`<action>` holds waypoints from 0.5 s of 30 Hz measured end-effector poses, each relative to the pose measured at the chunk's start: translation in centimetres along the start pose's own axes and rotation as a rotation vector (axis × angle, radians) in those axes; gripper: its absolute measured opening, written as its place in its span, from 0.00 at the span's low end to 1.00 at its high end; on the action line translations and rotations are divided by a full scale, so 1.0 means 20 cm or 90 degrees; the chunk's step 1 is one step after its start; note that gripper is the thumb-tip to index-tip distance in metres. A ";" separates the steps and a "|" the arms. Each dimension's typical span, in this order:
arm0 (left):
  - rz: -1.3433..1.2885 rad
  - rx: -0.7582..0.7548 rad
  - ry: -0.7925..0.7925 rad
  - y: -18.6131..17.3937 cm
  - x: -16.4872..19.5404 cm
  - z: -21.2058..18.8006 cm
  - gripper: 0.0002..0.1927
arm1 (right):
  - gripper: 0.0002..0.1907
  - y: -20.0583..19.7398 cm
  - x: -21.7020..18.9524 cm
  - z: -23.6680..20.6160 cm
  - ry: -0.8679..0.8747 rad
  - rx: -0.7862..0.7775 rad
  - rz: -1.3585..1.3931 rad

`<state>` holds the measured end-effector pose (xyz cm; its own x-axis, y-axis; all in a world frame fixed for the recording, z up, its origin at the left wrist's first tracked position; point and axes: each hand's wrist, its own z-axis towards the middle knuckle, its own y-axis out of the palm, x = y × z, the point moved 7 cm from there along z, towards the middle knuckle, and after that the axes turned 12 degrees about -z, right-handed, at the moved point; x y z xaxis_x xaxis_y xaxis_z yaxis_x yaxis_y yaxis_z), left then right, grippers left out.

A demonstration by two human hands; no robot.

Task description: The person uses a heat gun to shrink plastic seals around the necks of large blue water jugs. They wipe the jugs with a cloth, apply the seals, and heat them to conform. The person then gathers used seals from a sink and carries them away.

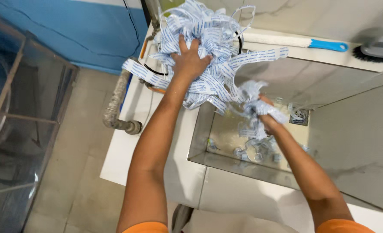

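**Both hands in the wet strips at the sink**

At the far left stands a dark metal-framed glass panel point(23, 129) against the blue wall point(70, 26). Next to it a corroded pipe point(116, 103) runs down beside the white worktop point(122, 151).

Your left hand point(190, 60) lies on top of a big tangled heap of white strips with blue print point(208, 39), piled on the worktop's far left corner, at the sink's edge. Your fingers point(183, 43) are spread and pressed into the heap. Loose strips trail off it to the left and right.

To the right, your right hand point(265, 116) hangs over the sink point(351, 129), its fingers closed around a smaller wet bunch of strips point(260, 108); the fingertips themselves are hidden by the bunch. More strips point(256, 149) lie in the shallow water on the sink bottom, below that hand, near the square drain point(299, 116).

On the far ledge, right of the heap, rests a brush with a white-and-blue handle point(303, 42) and a grey head with dark bristles point(375, 49).
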<state>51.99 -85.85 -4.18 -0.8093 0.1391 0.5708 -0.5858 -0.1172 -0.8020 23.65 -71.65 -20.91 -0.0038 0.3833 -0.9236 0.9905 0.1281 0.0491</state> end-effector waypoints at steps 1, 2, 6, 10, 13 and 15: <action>-0.027 -0.041 -0.059 0.01 -0.02 0.00 0.41 | 0.22 -0.01 -0.17 -0.05 -0.039 0.009 -0.012; -0.050 -0.079 -0.117 0.03 -0.03 0.00 0.40 | 0.22 -0.03 -0.36 -0.10 -0.078 0.016 -0.024; -0.075 -0.123 -0.188 -0.02 0.03 -0.03 0.39 | 0.22 -0.10 -1.09 -0.32 -0.228 0.017 -0.167; -0.114 -0.106 -0.173 -0.08 0.08 -0.07 0.41 | 0.21 -0.06 -1.66 -0.38 -0.343 0.003 -0.343; -0.113 -0.086 -0.156 -0.10 0.11 -0.09 0.43 | 0.21 0.10 -1.87 -0.22 -0.390 -0.027 -0.491; -0.104 -0.065 -0.136 -0.12 0.12 -0.08 0.43 | 0.21 0.25 -1.88 -0.06 -0.437 -0.036 -0.578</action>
<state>51.49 -83.64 -1.24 -0.7024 -0.0639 0.7089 -0.7100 -0.0084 -0.7042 28.62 -84.37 14.49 -0.6227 -0.4513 -0.6393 0.6526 0.1513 -0.7424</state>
